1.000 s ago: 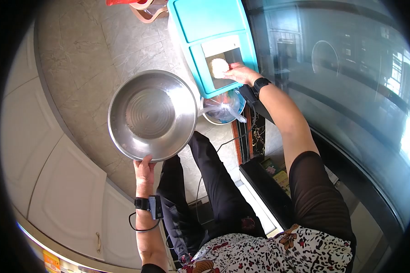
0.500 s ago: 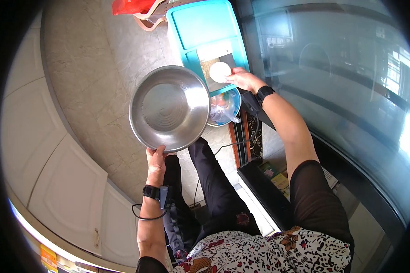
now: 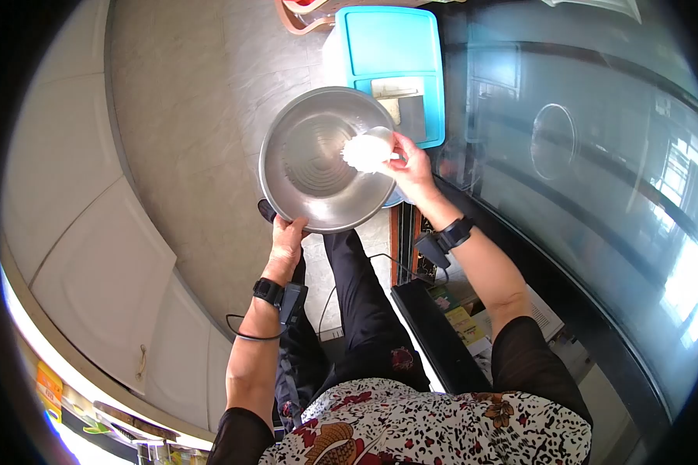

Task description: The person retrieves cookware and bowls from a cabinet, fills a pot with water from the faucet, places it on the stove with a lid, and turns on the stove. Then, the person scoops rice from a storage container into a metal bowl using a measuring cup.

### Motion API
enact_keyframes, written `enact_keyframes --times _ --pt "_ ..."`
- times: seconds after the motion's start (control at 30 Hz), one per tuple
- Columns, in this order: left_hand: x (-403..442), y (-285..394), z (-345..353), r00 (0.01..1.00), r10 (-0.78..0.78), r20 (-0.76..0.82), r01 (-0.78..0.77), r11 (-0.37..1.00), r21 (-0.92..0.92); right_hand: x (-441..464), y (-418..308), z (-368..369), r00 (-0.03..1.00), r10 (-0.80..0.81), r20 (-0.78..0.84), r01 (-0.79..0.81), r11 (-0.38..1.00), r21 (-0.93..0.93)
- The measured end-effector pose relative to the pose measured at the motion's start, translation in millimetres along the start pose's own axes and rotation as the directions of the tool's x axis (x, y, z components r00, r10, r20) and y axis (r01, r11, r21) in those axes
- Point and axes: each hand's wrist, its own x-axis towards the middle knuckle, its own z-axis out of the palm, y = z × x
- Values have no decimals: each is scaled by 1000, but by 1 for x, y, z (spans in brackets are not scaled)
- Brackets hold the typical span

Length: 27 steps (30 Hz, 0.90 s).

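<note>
My left hand [image 3: 288, 242] grips the near rim of a wide stainless steel basin [image 3: 306, 151], held out over the floor. My right hand [image 3: 412, 169] is closed on a small measuring cup [image 3: 383, 134] above the basin's right side. The cup is tilted toward the basin, with white rice [image 3: 360, 153] at its mouth; whether grains have reached the bottom is hard to tell. Behind the basin stands a rice bin with a blue lid [image 3: 388, 46], its front hatch open and some rice [image 3: 392, 111] visible inside.
White cabinets [image 3: 93, 287] curve along the left, and a large glass-fronted unit [image 3: 535, 85] lines the right. A brown chair-like frame [image 3: 295, 22] is at the top. A black ledge [image 3: 442, 341] with papers beside it sits near my right leg. Tiled floor [image 3: 186, 116] lies between.
My right hand has brought the cup of rice from the bin's opening to over the basin and tilted it. The basin has moved right and slightly up in view, with my left hand still on its rim.
</note>
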Motion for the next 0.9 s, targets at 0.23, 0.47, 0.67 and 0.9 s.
enact_keyframes --times 0.23,0.47,0.67,0.9 --pt "-5 -1 2 996 -70 -49 67 997 -42 -28 -20 45 908 -417 -42 315 745 -588" --pt "-2 -10 -1 997 -72 -18 70 992 -100 -45 -20 56 802 -584 127 515 567 -642" --pt "-6 -7 -4 998 -54 -28 50 990 -130 -38 -23 58 810 -548 209 521 509 -685" --pt "-3 -1 -10 995 -55 -86 45 992 -119 -31 -27 48 880 -470 -65 401 810 -429"
